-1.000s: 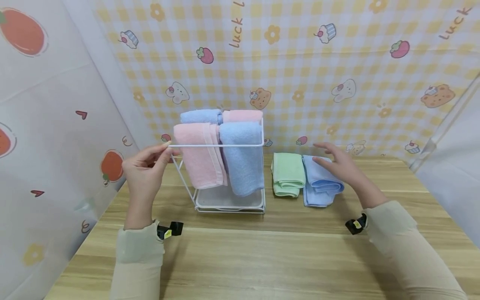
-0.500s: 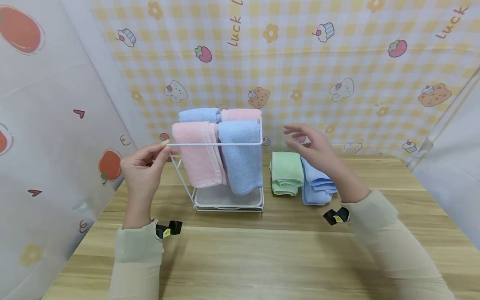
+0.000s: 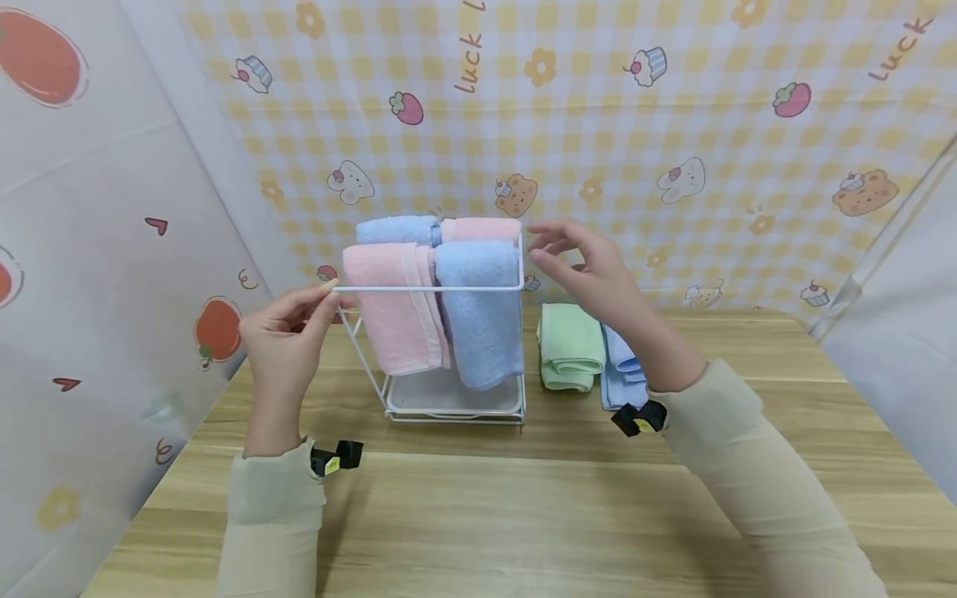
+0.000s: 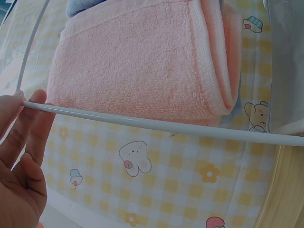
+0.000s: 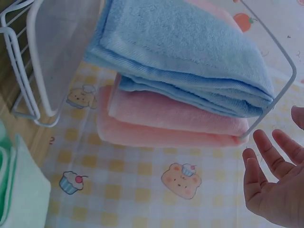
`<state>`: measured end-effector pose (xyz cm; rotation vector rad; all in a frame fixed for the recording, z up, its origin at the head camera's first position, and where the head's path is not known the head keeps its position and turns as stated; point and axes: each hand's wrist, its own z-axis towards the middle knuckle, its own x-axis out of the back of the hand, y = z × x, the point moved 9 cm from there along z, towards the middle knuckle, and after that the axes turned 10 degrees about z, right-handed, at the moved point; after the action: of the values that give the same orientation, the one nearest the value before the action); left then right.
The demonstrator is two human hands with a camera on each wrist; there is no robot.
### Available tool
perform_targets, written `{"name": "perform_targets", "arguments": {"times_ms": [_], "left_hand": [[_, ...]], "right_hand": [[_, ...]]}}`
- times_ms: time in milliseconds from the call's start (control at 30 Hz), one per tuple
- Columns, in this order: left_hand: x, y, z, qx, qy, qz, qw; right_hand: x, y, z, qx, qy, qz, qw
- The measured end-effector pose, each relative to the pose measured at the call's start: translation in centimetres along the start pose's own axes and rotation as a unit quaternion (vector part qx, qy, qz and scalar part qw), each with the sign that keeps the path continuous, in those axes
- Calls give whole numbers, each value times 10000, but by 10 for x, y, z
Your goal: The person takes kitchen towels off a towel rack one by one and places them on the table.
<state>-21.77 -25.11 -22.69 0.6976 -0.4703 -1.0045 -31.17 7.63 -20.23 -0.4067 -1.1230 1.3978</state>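
A white wire rack [image 3: 456,419] stands on the table with folded towels draped over it. In front hang a pink towel [image 3: 392,316] and a blue towel [image 3: 478,332]. Behind them are another blue towel [image 3: 396,230] and another pink towel [image 3: 478,228]. My left hand [image 3: 284,340] pinches the rack's upper front left corner between thumb and fingers; the left wrist view shows its fingertips [image 4: 40,102] at the white bar. My right hand [image 3: 583,262] is raised beside the rack's upper right side, fingers loosely bent and holding nothing. In the right wrist view its fingertips [image 5: 261,137] are near the bar.
On the table right of the rack lie a folded green towel [image 3: 571,345] and a folded blue towel [image 3: 620,386], the latter partly hidden by my right arm. The wooden table [image 3: 478,515] meets a checked backdrop [image 3: 598,141] behind and a white side cloth [image 3: 112,249] at left.
My right hand has moved left from above the loose blue towel, past the green one, to the rack's right side. My left hand has kept its hold on the corner.
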Motion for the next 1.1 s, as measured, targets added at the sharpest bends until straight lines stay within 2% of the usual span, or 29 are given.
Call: {"name": "perform_targets", "arguments": {"times_ms": [200,300,467,600,800,967,1100], "left_hand": [[0,0,0,-18,-7,15,10000],[1,2,0,-91,3,128,9999],[2,4,1,-158,30,178,9997],[1,2,1,-71,29,-21,10000],[0,2,0,-86,-4,-17,10000],[-1,0,0,-31,-4,88,10000],[-1,-2,-1,53,-18,139,9999]], "right_hand": [[-10,-11,9,164,-163,-97,9997],[-15,-15,14,187,-320,-366,9986],[-25,-19,25,4,-759,-774,9941],[-30,-18,33,-242,-1055,-1001,9891],[-37,-22,39,-128,-1368,-1288,9821],[-40,-20,43,-252,-1486,-1466,9777],[-39,-16,44,-351,-1356,-1262,9821]]}}
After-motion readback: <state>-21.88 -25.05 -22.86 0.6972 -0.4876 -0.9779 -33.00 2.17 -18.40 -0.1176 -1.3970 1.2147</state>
